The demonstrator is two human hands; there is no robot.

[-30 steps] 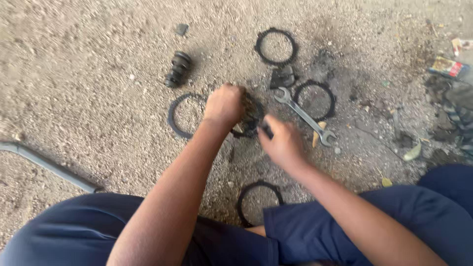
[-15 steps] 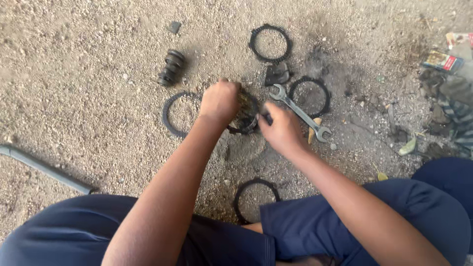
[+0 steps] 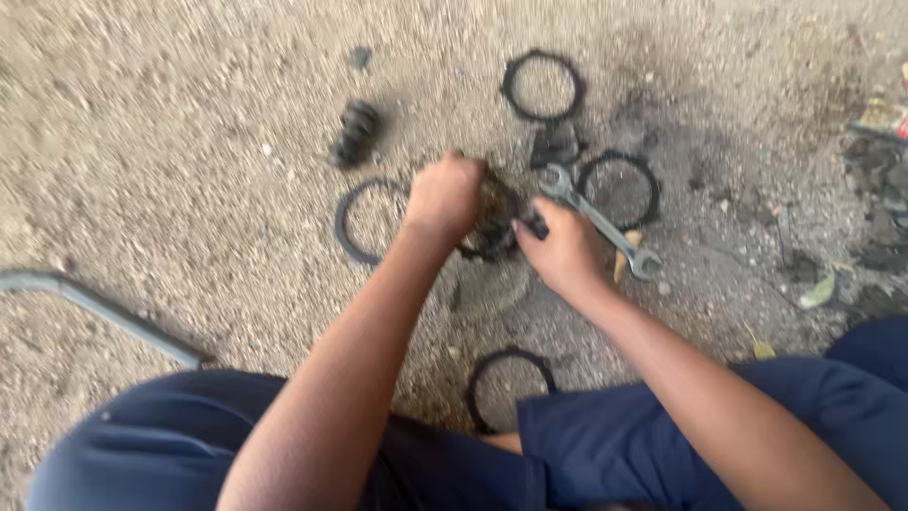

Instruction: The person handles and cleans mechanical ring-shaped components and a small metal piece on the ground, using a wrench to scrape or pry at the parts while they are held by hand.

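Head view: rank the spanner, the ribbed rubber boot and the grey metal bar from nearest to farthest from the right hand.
From the right hand:
1. Spanner, lying just beyond its knuckles.
2. Ribbed rubber boot, up and to the left, past the left hand.
3. Grey metal bar, far left.

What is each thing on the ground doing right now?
Left hand: fist closed on dark round part.
Right hand: gripping the same part.
Spanner: lying flat, untouched.
Four black rings: lying flat, apart.
Ribbed rubber piece: lying loose.
Grey bar: lying flat.
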